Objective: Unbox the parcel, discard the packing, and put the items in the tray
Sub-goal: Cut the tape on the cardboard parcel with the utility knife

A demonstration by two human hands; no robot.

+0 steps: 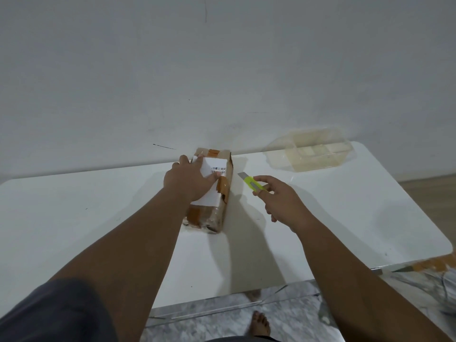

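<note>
A brown cardboard parcel (223,193) wrapped in tape, with a white shipping label, lies on the white table (98,218) near its far edge. My left hand (190,181) presses flat on the parcel's top, fingers spread over the label. My right hand (278,201) hovers just right of the parcel and grips a yellow-green box cutter (251,183), its blade out and pointing up-left towards the parcel. A clear plastic tray (318,154) stands at the table's far right corner and looks empty.
A plain white wall rises directly behind the table. Brown packing scraps (434,265) lie by the table's right front corner. Below the front edge I see marbled floor and a bare foot (259,324).
</note>
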